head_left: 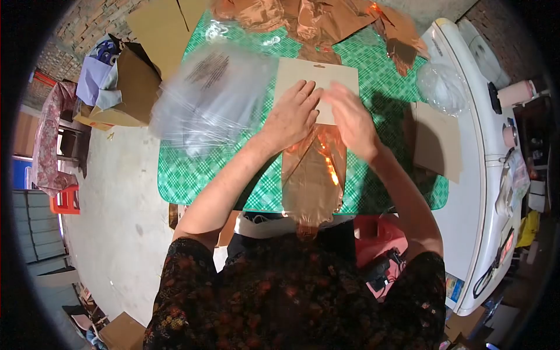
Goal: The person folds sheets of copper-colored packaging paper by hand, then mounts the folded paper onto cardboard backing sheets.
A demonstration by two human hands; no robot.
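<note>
A pale card (342, 76) with a small hanging slot at its top edge lies over a copper foil sheet (312, 181) on the green checked tabletop (233, 181). My left hand (291, 115) lies on the card's left part and lower edge, fingers spread a little. Over the card's right part is my right hand (352, 119), its fingers smeared by motion; whether it holds anything does not show. The foil runs from beyond the card's top down past the table's near edge. Beside my left hand lies a stack of clear plastic bags (204, 99).
More copper foil pieces (315, 20) lie along the far edge. Brown cards (437, 140) and a clear plastic bundle (441, 87) are at the right, by a white appliance (475, 175). An open cardboard box (137, 87) stands left of the table.
</note>
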